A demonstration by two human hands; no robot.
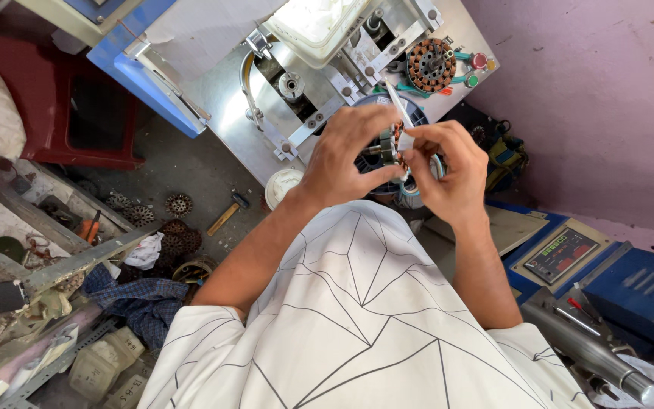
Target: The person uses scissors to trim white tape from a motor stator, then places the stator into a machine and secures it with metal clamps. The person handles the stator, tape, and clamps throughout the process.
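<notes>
My left hand point(346, 151) grips a small wound stator point(389, 148) with copper coils, held up in front of my chest. My right hand point(448, 170) pinches a thin white strip point(398, 103) that rises from the stator toward the machine. Both hands are close together, fingers curled, and they hide most of the stator. Below them is my white shirt with thin black lines.
A metal winding machine point(297, 83) with a blue frame stands ahead, with another copper-wound stator point(429, 64) on its top. A hammer point(227, 215) and old stators point(179, 204) lie on the floor at left. A blue machine with a display panel point(560, 254) is at right.
</notes>
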